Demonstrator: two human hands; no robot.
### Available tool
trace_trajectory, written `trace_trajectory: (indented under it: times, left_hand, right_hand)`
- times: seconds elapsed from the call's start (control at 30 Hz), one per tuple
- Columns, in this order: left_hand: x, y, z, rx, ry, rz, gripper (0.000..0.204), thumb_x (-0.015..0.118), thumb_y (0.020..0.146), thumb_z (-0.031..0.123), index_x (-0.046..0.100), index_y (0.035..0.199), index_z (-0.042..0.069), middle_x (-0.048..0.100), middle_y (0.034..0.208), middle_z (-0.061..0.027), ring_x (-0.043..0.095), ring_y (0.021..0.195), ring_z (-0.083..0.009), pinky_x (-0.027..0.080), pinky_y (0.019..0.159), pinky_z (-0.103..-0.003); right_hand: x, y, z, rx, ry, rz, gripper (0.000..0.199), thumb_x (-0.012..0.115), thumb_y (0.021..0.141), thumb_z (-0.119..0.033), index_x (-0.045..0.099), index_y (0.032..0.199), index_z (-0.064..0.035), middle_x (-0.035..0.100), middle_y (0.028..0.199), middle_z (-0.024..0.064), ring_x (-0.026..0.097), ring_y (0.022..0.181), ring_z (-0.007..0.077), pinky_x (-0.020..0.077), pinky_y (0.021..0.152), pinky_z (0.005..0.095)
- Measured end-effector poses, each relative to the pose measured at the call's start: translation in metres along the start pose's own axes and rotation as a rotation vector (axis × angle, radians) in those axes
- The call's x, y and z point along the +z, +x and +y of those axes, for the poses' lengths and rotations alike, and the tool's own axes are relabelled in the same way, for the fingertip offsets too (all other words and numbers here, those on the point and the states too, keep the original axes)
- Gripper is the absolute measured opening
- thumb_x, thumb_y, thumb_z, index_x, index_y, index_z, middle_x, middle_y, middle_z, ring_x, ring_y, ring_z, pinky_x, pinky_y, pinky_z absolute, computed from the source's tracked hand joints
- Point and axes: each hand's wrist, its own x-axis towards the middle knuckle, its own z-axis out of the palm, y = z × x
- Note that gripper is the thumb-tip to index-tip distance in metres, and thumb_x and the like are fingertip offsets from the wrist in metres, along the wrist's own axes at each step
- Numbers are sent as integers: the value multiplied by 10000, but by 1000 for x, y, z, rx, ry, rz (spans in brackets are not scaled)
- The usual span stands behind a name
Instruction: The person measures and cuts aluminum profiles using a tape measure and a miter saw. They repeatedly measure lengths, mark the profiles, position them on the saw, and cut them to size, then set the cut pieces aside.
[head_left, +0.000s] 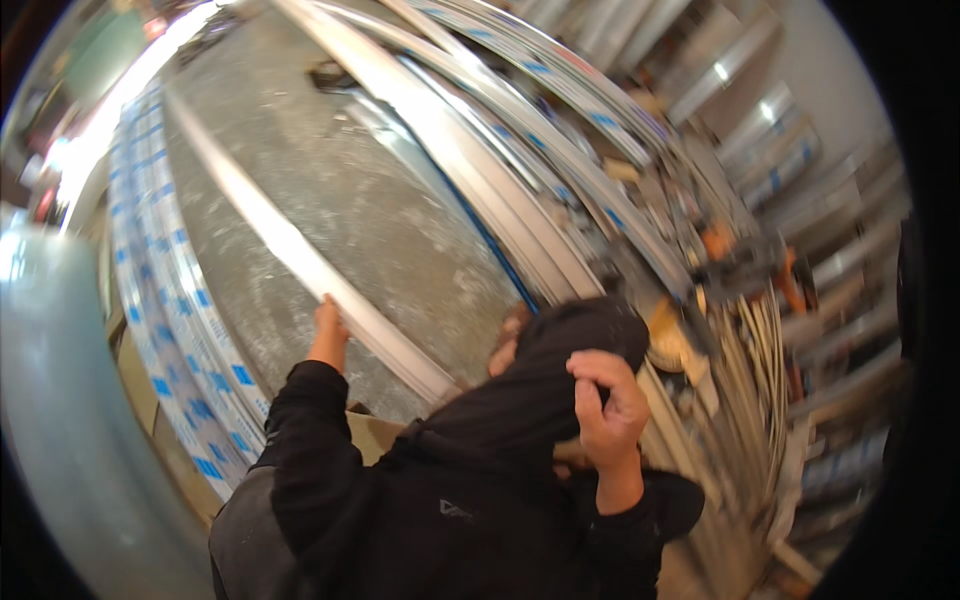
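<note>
A long, pale metal profile (290, 250) runs from the far left down toward my body, above the concrete floor. My left hand (330, 332) is closed at its left edge, the fingertips on the profile; the far side of the grip is hidden. In front of my dark-clothed leg, my right hand (612, 408) is raised. Its fingers are loosely bent with a gap to the thumb, and nothing shows in them.
Blue-and-white wrapped profiles (165, 290) lie along the left, beside a large, pale, smooth surface (70, 400). More long profiles (440, 130) stretch across the right. An orange-and-black tool (790, 275) rests among clutter, with long thin strips (755, 370) below it.
</note>
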Motion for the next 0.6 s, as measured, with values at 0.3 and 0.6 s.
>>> trace_trajectory:
  times: [0.3,0.6]
  left_hand:
    - [161,-51,-2,963,569,-150,449,625,955,209,568,1315,-53,668,1232,-150,669,1058,-249,529,908,-343]
    - [514,-200,-74,70,411,-885,659,667,974,367,424,1428,-44,522,1412,-223,603,1210,-338,566,928,-401]
  right_hand:
    - [-51,-28,58,175,49,337,49,567,882,14,612,883,-4,688,1001,133,622,860,207,502,805,314]
    - [-62,-75,129,822,253,365,270,478,1015,-145,634,847,-3,650,834,65,558,774,137,466,746,291]
